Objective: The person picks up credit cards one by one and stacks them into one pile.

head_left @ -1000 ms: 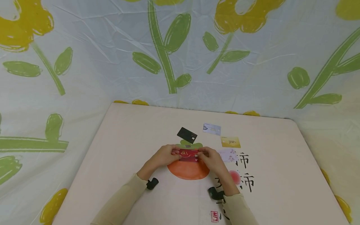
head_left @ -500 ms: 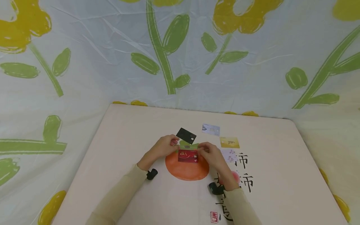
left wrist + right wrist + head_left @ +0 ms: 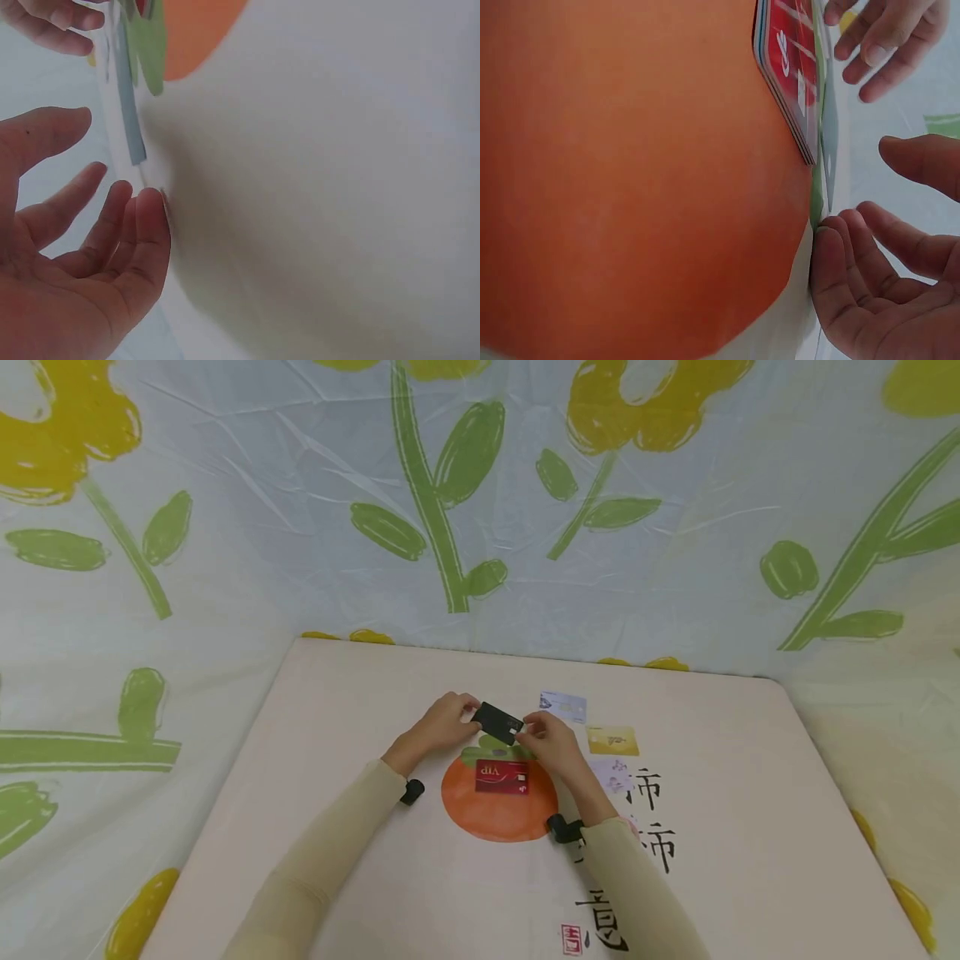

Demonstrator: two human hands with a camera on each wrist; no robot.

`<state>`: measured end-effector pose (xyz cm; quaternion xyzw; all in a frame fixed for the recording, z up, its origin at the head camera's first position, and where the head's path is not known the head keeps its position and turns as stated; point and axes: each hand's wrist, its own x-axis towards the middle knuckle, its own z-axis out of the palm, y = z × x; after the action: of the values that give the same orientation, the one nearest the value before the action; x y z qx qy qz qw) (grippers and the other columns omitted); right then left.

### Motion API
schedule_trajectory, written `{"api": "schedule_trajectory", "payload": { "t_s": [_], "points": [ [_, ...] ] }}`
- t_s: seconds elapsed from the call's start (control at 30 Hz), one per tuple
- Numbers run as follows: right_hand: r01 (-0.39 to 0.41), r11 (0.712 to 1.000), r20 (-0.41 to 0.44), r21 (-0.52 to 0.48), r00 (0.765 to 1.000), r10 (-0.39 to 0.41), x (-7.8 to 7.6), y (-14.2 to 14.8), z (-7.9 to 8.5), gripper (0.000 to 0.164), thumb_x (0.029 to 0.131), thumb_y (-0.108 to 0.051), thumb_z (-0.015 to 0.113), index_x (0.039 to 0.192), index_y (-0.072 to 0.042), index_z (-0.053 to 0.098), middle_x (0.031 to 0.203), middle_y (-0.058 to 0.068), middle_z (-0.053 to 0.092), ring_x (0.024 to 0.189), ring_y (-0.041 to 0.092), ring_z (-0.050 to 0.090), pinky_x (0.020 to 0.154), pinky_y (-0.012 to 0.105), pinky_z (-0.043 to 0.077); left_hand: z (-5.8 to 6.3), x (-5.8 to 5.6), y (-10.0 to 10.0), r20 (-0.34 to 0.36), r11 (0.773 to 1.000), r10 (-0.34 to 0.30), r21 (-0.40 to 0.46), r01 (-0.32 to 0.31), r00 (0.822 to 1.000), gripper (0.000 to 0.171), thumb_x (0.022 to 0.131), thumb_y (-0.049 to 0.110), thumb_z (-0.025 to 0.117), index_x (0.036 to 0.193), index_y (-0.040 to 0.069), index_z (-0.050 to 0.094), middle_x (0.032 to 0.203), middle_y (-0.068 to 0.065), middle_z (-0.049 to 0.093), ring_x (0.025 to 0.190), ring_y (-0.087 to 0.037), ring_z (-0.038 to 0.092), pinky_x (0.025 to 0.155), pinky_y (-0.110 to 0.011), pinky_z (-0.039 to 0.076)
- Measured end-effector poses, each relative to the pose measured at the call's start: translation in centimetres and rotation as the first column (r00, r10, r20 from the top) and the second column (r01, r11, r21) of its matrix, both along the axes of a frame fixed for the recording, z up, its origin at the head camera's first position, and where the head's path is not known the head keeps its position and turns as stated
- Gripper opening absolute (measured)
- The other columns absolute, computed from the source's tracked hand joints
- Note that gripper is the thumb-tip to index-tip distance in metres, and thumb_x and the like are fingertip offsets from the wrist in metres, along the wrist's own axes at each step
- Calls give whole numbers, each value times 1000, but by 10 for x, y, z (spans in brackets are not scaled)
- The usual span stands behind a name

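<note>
"Left hand (image 3: 442, 722) and right hand (image 3: 551, 743) shift upward, from the glossy red rectangular VIP card (image 3: 502, 777) to flank the black rectangular plastic card (image 3: 498, 722) beyond."

"Gripping?"

"Neither; fingers loosely spread. Pinching both ends evenly seems wise."

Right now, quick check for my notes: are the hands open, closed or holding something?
Left hand: open, thumb and fingers apart at one end of the black card.
Right hand: open, at the card's other end.

Free tabletop (image 3: 337, 718) left of left hand (image 3: 444, 723); black card (image 3: 497, 722) blocks rightward.
</note>
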<state>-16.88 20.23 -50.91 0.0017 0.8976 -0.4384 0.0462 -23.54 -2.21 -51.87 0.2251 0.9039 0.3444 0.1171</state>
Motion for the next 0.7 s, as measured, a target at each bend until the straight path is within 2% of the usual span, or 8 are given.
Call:
{"api": "schedule_trajectory", "payload": {
  "t_s": [0.3,0.53,0.7],
  "points": [
    [-23,997,72,77,997,18,-11,-4,-2,49,88,-15,76,127,5,55,111,23,62,100,36,59,86,46,53,-11,-18,0,58,997,-63,-48,66,996,52,92,19,72,139,7,54,116,-11,53,106,-24,51,94,-38,45],
    [-56,991,76,120,996,47,-13,-5,-3,56,82,-14,81,126,7,54,109,22,59,95,34,55,86,47,50,-9,-21,0,77,991,-94,-90,101,993,54,94,19,69,144,13,50,109,-8,48,99,-22,46,85,-36,43],
    [-56,990,86,131,995,45,-15,-5,-5,55,83,-16,81,125,6,53,110,21,57,97,33,54,88,47,49,-6,-20,1,83,988,-80,-129,90,993,54,94,17,69,145,15,50,109,-7,46,101,-22,45,85,-36,42]
  ]
}}
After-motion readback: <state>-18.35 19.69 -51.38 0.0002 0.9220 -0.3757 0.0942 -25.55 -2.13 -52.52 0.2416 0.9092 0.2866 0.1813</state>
